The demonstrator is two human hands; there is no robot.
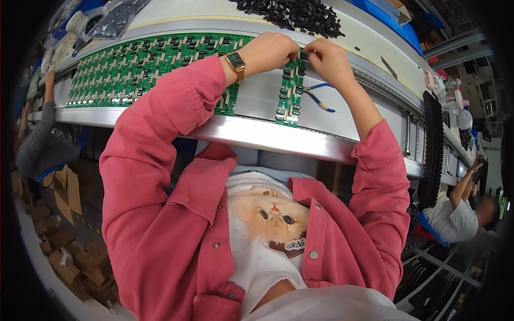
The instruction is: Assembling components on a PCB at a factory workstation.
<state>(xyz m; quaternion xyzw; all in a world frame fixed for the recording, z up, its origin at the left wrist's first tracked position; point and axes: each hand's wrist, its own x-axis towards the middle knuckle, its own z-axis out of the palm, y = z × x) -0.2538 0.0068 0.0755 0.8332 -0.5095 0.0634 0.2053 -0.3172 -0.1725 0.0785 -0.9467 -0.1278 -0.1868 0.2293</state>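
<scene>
A narrow strip of green circuit board with black and pale components lies on the metal rail track, apart from the larger board panels. At its far end my left hand is closed, fingertips bent down to the board; whatever they grip is hidden. Just to the right, my right hand pinches at a small black component over the same end of the strip. Beside the strip, below my right hand, rest pliers with blue and yellow handles.
Rows of populated green circuit boards fill the track to the left. A heap of black components lies on the far ledge, with tweezers to its right. Co-workers sit at the left and right. Cardboard boxes stand lower left.
</scene>
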